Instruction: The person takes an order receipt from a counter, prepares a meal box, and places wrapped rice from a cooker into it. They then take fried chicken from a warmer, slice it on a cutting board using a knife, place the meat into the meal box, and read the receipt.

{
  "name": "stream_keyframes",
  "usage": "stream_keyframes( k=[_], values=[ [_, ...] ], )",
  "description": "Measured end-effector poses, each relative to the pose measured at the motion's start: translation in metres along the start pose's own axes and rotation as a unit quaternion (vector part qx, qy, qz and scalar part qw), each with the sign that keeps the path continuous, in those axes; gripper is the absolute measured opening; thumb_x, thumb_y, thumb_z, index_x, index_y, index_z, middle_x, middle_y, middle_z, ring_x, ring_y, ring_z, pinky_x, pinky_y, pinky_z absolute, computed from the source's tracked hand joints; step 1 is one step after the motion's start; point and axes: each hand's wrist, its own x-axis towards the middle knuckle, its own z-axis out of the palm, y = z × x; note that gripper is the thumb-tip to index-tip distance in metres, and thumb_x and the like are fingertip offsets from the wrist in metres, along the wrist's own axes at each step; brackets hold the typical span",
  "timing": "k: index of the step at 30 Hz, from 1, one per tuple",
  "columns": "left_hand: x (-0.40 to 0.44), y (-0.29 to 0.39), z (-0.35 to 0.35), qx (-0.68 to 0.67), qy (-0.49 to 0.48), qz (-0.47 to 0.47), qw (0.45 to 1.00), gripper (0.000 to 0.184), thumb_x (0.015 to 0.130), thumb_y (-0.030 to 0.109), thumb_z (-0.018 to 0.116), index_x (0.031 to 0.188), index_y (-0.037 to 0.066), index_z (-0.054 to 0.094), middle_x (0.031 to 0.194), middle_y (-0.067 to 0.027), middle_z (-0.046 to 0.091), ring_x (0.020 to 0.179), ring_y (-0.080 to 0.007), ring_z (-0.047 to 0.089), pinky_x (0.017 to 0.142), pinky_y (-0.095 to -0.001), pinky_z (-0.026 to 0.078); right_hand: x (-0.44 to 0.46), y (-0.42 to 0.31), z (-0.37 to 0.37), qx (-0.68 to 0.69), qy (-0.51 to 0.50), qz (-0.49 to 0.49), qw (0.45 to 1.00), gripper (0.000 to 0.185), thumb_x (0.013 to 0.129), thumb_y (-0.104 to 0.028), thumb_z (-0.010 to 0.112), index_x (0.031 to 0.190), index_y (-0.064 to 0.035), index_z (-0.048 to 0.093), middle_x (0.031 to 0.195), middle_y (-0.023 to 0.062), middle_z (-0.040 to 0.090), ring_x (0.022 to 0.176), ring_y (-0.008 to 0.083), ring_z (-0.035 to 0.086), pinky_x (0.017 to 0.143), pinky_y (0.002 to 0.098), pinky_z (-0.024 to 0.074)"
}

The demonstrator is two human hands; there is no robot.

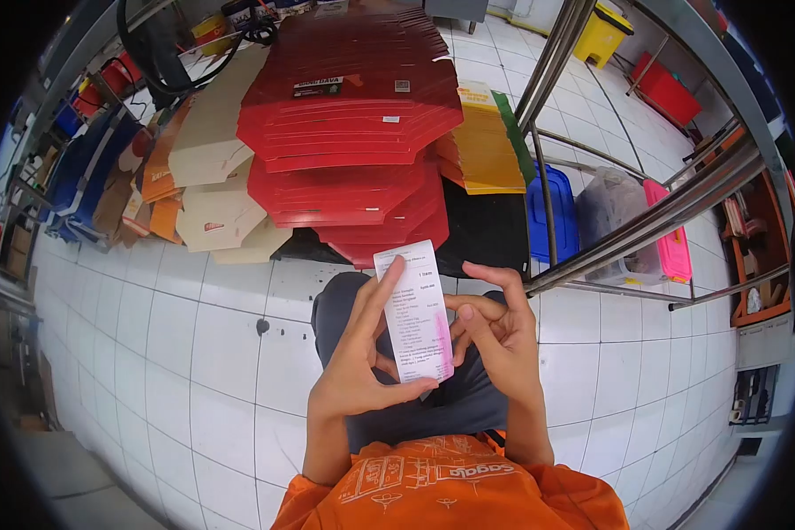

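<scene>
A long white printed receipt (415,309) with a pink stain along its right edge is held upright over my lap. My left hand (358,349) grips it from the left, the thumb at the bottom and a finger near the top. Close by the receipt's right side is my right hand (499,331), its fingers apart and the index finger stretched out. Some of its fingertips reach to the paper's edge or behind it, so contact is unclear. Beyond the receipt stands a tall stack of red flat cardboard boxes (344,132).
Cream cardboard sheets (216,168) lie left of the red stack, yellow ones (488,146) right of it. A blue lid (552,212) and a clear bin with a pink lid (662,234) sit under the metal rack (632,274). White tiles (212,353) cover the floor.
</scene>
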Motion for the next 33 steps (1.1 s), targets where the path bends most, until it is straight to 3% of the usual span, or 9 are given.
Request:
stream_keyframes(
  k=[14, 17, 25, 26, 27, 29, 31, 32, 33],
  values=[
    [0.011, -0.013, -0.011, 0.000, 0.014, -0.027, 1.000, 0.120, 0.059, 0.003, 0.085, 0.155, 0.009, 0.014, 0.152, -0.0151, 0.019, 0.140, -0.0339, 0.033, 0.072, -0.0269, 0.063, 0.013, 0.010, 0.000, -0.022, -0.022, 0.081, 0.996, 0.051, 0.091, 0.002, 0.063, 0.136, -0.0060, 0.040, 0.097, 0.0085, 0.071, 0.089, 0.0087, 0.065, 0.066, 0.0198, 0.0488],
    [0.018, -0.014, -0.015, -0.014, 0.013, -0.047, 0.999, 0.120, 0.059, 0.001, 0.085, 0.155, 0.009, 0.014, 0.152, -0.0151, 0.019, 0.140, -0.0329, 0.033, 0.071, -0.0249, 0.062, 0.023, 0.021, -0.003, -0.055, -0.053, 0.033, 0.997, 0.056, 0.088, 0.004, 0.064, 0.137, -0.0063, 0.039, 0.098, 0.0085, 0.071, 0.093, 0.0109, 0.065, 0.072, 0.0230, 0.0503],
    [0.064, -0.001, -0.035, 0.008, -0.043, -0.090, 0.995, 0.117, 0.063, 0.002, 0.087, 0.155, 0.008, 0.015, 0.149, -0.0144, 0.024, 0.136, -0.0282, 0.039, 0.070, -0.0227, 0.058, 0.058, 0.013, -0.012, 0.090, -0.123, 0.126, 0.980, 0.070, 0.089, 0.011, 0.060, 0.145, -0.0093, 0.024, 0.110, 0.0175, 0.068, 0.102, 0.0162, 0.065, 0.085, 0.0278, 0.0510],
    [0.073, 0.008, -0.033, 0.008, -0.050, -0.077, 0.996, 0.111, 0.066, 0.001, 0.085, 0.155, 0.008, 0.018, 0.148, -0.0138, 0.026, 0.136, -0.0276, 0.040, 0.071, -0.0227, 0.057, 0.062, 0.006, -0.014, 0.088, -0.128, 0.130, 0.979, 0.068, 0.090, 0.011, 0.059, 0.145, -0.0092, 0.024, 0.110, 0.0165, 0.068, 0.102, 0.0159, 0.064, 0.085, 0.0274, 0.0506],
    [0.088, 0.019, -0.034, 0.022, -0.092, -0.050, 0.994, 0.105, 0.067, -0.007, 0.082, 0.153, 0.006, 0.023, 0.152, -0.0143, 0.026, 0.135, -0.0255, 0.039, 0.097, -0.0336, 0.049, 0.065, -0.005, -0.015, 0.100, -0.140, 0.133, 0.976, 0.067, 0.091, 0.009, 0.058, 0.145, -0.0093, 0.022, 0.111, 0.0166, 0.067, 0.101, 0.0140, 0.064, 0.082, 0.0262, 0.0506],
    [0.111, 0.059, -0.021, -0.046, -0.064, -0.137, 0.987, 0.087, 0.074, -0.007, 0.078, 0.148, 0.004, 0.033, 0.141, -0.0148, 0.044, 0.126, -0.0219, 0.050, 0.096, -0.0327, 0.048, 0.066, -0.040, -0.017, 0.109, -0.153, 0.137, 0.973, 0.063, 0.092, 0.002, 0.061, 0.141, -0.0089, 0.024, 0.094, 0.0086, 0.064, 0.079, 0.0088, 0.060, 0.063, 0.0238, 0.0469],
    [0.131, 0.078, -0.013, -0.075, -0.052, -0.146, 0.985, 0.067, 0.078, -0.007, 0.074, 0.137, 0.002, 0.045, 0.128, -0.0133, 0.054, 0.116, -0.0201, 0.056, 0.093, -0.0314, 0.049, 0.058, -0.085, -0.025, 0.068, -0.182, 0.180, 0.964, 0.065, 0.092, -0.001, 0.061, 0.143, -0.0081, 0.022, 0.089, 0.0038, 0.058, 0.073, 0.0066, 0.054, 0.057, 0.0233, 0.0426],
    [0.141, 0.090, -0.008, -0.091, -0.046, -0.151, 0.983, 0.056, 0.080, -0.008, 0.072, 0.131, 0.001, 0.051, 0.121, -0.0126, 0.059, 0.111, -0.0192, 0.059, 0.092, -0.0308, 0.049, 0.051, -0.108, -0.021, 0.082, -0.158, 0.148, 0.973, 0.066, 0.093, -0.003, 0.062, 0.145, -0.0072, 0.021, 0.091, 0.0029, 0.054, 0.074, 0.0055, 0.051, 0.058, 0.0234, 0.0427],
    [0.149, 0.106, 0.001, -0.074, -0.040, -0.177, 0.981, 0.047, 0.080, -0.007, 0.072, 0.123, 0.001, 0.055, 0.115, -0.0115, 0.060, 0.106, -0.0184, 0.060, 0.089, -0.0298, 0.050, 0.042, -0.127, -0.029, 0.069, -0.209, 0.157, 0.963, 0.065, 0.094, -0.005, 0.060, 0.147, -0.0064, 0.022, 0.105, 0.0055, 0.055, 0.083, 0.0069, 0.054, 0.064, 0.0251, 0.0460]
  ],
)
